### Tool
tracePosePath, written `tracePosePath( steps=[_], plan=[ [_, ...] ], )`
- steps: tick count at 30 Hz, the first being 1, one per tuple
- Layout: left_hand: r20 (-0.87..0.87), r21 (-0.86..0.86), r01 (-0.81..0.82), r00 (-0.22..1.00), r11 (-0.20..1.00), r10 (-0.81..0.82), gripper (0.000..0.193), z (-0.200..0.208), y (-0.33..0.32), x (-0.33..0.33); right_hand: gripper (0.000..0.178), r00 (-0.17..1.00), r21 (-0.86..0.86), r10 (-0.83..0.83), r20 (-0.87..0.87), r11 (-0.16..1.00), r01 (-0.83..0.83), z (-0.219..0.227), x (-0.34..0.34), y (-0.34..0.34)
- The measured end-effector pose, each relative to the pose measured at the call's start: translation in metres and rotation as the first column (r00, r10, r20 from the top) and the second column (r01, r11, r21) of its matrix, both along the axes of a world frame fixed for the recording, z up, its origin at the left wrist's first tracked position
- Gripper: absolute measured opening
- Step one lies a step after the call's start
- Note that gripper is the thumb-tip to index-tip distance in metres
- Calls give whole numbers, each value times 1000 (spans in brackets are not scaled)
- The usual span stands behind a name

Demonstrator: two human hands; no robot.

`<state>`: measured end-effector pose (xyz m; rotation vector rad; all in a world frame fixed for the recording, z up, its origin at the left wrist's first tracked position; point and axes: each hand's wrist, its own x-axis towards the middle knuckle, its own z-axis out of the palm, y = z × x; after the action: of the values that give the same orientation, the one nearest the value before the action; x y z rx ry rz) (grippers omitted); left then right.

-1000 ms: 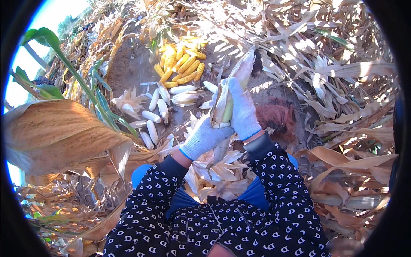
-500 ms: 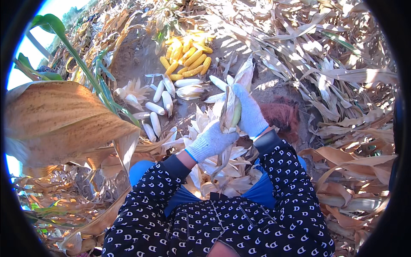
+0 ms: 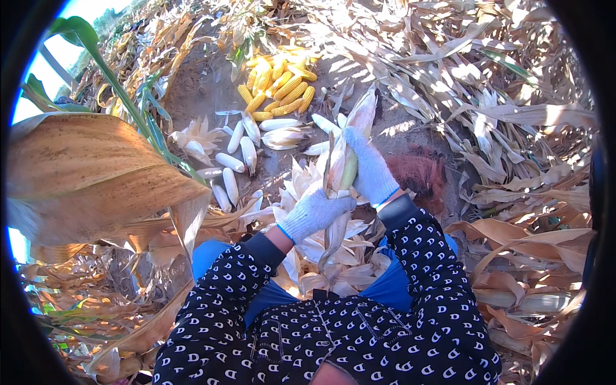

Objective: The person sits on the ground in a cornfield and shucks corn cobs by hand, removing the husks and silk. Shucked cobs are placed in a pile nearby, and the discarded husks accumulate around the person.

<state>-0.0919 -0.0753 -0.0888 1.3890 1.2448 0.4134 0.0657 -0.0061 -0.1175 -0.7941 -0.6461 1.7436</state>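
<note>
Both my hands wear pale knit gloves and hold one ear of corn (image 3: 348,171) between them, its dry husk still round it. My left hand (image 3: 316,212) is closed about the lower end, where a long dry husk strip hangs down. Higher up, my right hand (image 3: 372,168) wraps the ear from the right, and the pale husk tip (image 3: 363,115) sticks out above it. A greenish patch of inner husk shows between the hands. Beneath them, loose pale husks (image 3: 350,253) are heaped between my blue-clad knees.
Ahead lies a pile of yellow corn ears (image 3: 280,82). Several white ears (image 3: 230,162) are scattered nearer, one partly husked (image 3: 286,136). A reddish-brown tuft (image 3: 418,176) rests right of my hands. Dry stalks (image 3: 513,122) cover the right; a large brown leaf (image 3: 96,176) juts in at left.
My right hand and the ear have shifted slightly left and down. My left hand keeps its grip at the lower end. The whole view has moved a little.
</note>
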Motion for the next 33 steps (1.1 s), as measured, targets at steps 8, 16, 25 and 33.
tracePosePath(
  steps=[8,16,25,33],
  plan=[
    [312,-17,-81,946,997,83,42,-19,18,-12,63,994,147,-76,77,987,64,35,1,-11],
    [295,175,-234,939,956,176,42,-56,15,-11,68,869,163,166,466,949,-269,27,-23,-25],
    [452,383,-528,823,758,344,41,29,59,-70,71,561,364,-165,811,894,-263,8,1,-16],
    [801,19,-769,395,639,451,19,13,79,-84,74,333,198,-8,943,817,-542,28,-35,-47]
  ],
)
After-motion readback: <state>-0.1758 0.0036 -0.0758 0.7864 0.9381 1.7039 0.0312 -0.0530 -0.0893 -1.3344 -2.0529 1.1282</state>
